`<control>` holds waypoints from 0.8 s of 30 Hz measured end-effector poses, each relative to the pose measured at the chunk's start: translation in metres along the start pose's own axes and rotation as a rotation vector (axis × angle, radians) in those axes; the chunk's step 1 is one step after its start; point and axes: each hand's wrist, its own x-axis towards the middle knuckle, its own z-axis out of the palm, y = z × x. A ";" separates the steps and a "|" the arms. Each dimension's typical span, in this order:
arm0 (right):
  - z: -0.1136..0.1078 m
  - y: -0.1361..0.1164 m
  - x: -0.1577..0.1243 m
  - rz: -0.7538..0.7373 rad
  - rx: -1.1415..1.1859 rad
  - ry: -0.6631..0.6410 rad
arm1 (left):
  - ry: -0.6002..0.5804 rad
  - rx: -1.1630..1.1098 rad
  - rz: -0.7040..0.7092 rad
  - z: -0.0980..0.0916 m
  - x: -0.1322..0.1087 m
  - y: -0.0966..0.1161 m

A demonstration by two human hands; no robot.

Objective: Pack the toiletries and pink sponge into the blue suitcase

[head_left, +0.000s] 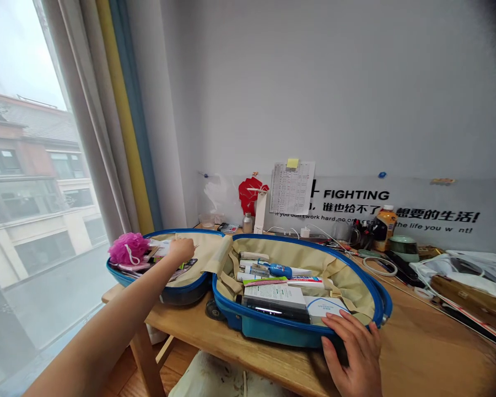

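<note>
A blue suitcase [227, 318] lies opened out on the wooden table, both halves lined in beige. Over its left half reaches my left hand [182, 251], fingers curled closed; whatever they may hold is hidden. Beside that wrist sit a magenta bath puff [128, 249] and several small packets. My right hand [353, 347] rests on the front rim of the right half, fingers spread and holding nothing. Near its fingertips is a white box [324, 307]. A black cylinder [276, 310], a blue-capped bottle [281, 270] and a toothpaste box [308, 280] also lie in this half.
Cables, a brown pouch [467, 298], a green-lidded jar [403, 247] and an orange-capped bottle [384, 227] crowd the table's right side. Behind the case stands a white lamp [260, 212] against the wall. A window [33, 220] and curtains [119, 110] are at left.
</note>
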 end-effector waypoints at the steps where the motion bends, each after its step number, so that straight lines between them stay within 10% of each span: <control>1: 0.000 0.000 0.000 0.000 -0.003 -0.002 | 0.033 -0.015 0.003 -0.008 0.002 0.008; 6: -0.001 -0.002 0.003 -0.002 -0.013 0.005 | 0.120 -0.146 0.251 -0.031 0.012 0.076; 12: -0.002 -0.003 0.006 -0.051 -0.018 0.033 | -0.019 -0.215 0.444 -0.015 0.020 0.151; 24: -0.002 -0.003 0.006 -0.049 -0.003 0.028 | -0.099 -0.253 0.462 0.015 0.033 0.165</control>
